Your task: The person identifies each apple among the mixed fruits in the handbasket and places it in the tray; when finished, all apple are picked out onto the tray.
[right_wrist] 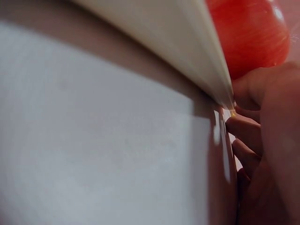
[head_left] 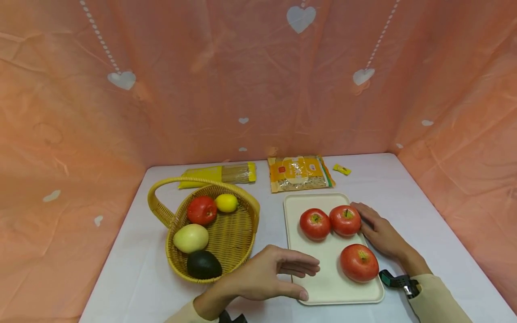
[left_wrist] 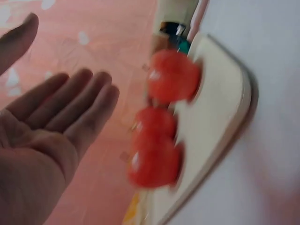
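Note:
A cream rectangular tray (head_left: pixel 323 273) holds three red apples: one at the back left (head_left: pixel 315 224), another (head_left: pixel 345 220) touching it on the right, and a third (head_left: pixel 359 263) nearer the front. My right hand (head_left: pixel 381 233) is at the tray's right edge. In the right wrist view its thumb (right_wrist: pixel 253 89) lies at the rim with the fingers below, pinching the edge beside an apple (right_wrist: pixel 253 37). My left hand (head_left: pixel 270 273) hovers by the tray's front left side, thumb apart from straight fingers. The left wrist view shows its palm (left_wrist: pixel 37 154) holding nothing.
Left of the tray stands a wicker basket (head_left: pixel 230 233) with a tall handle, holding a tomato (head_left: pixel 202 210), a lemon (head_left: pixel 226 203), a pale green fruit (head_left: pixel 191 238) and an avocado (head_left: pixel 203 264). Behind lie a noodle pack (head_left: pixel 238 173), an orange food bag (head_left: pixel 300 174) and a small yellow packet (head_left: pixel 342 169).

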Demonstrator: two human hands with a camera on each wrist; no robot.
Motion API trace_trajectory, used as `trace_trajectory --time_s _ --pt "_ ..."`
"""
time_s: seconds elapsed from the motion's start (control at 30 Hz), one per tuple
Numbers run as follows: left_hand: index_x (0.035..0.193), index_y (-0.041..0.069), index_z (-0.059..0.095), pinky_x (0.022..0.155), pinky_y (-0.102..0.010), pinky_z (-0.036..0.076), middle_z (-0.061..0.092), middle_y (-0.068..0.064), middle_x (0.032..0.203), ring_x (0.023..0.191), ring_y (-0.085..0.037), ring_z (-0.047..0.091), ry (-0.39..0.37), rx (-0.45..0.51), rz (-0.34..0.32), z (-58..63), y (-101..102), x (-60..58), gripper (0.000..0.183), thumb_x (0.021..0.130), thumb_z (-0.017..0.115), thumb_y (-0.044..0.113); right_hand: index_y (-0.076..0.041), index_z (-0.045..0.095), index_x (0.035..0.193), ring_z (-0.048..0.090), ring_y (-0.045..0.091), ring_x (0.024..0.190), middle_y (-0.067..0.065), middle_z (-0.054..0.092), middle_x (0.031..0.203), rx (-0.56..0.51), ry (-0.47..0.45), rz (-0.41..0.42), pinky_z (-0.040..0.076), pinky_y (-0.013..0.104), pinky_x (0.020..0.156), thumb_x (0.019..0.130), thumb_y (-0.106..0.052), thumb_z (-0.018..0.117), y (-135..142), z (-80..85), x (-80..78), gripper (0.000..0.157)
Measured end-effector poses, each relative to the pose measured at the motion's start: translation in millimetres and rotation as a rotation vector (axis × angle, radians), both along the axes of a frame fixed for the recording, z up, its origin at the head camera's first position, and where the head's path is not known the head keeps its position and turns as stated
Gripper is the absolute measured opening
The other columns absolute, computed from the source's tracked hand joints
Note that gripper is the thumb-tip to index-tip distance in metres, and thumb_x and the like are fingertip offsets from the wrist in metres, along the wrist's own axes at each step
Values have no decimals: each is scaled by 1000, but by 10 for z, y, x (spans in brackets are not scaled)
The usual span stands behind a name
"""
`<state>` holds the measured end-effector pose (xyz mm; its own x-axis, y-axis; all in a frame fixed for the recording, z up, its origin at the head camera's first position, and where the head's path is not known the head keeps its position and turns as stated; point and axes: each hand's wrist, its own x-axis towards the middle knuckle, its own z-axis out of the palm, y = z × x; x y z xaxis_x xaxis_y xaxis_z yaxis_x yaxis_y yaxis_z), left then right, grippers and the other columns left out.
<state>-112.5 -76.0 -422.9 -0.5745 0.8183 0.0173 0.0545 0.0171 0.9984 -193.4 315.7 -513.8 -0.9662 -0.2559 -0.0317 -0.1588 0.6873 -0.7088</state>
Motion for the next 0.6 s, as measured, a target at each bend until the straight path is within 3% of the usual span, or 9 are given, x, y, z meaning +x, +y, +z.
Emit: trace_trajectory --time_s 0.1,0.2,0.4,0.5,0.6 --pt "149 0 64 114 -34 56 72 -16 145 132 -14 71 -9 27 -6 80 -339 -12 54 98 81 2 -10 37 171 19 56 164 27 29 177 1 5 0 21 83 124 113 -22 59 2 -9 0 64" --pt "151 -2 61 114 -34 56 69 -21 147 135 -21 70 25 20 49 148 -685 -53 54 101 79 6 -10 37 171 18 56 164 27 28 177 1 3 -4 21 83 124 113 -23 59 4 -18 2 63" --pt "153 -10 55 108 -30 59 65 -29 148 133 -23 71 84 -75 275 258 -1298 -230 56 105 75 12 -11 36 172 18 55 165 26 27 178 6 -2 -12 20 83 124 114 -26 58 13 -35 -2 64" --pt "152 -6 58 106 -27 60 66 -25 149 135 -30 70 133 -179 404 295 -1525 -331 55 105 76 14 -11 36 172 18 55 164 26 28 178 2 2 -11 20 83 124 114 -24 58 13 -29 -2 64" --pt "150 0 63 105 -33 62 69 -20 147 133 -36 71 246 -336 535 323 -1664 -397 55 103 79 22 -10 37 171 19 55 164 26 29 177 0 10 -5 21 82 124 113 -22 59 9 -17 -1 63"
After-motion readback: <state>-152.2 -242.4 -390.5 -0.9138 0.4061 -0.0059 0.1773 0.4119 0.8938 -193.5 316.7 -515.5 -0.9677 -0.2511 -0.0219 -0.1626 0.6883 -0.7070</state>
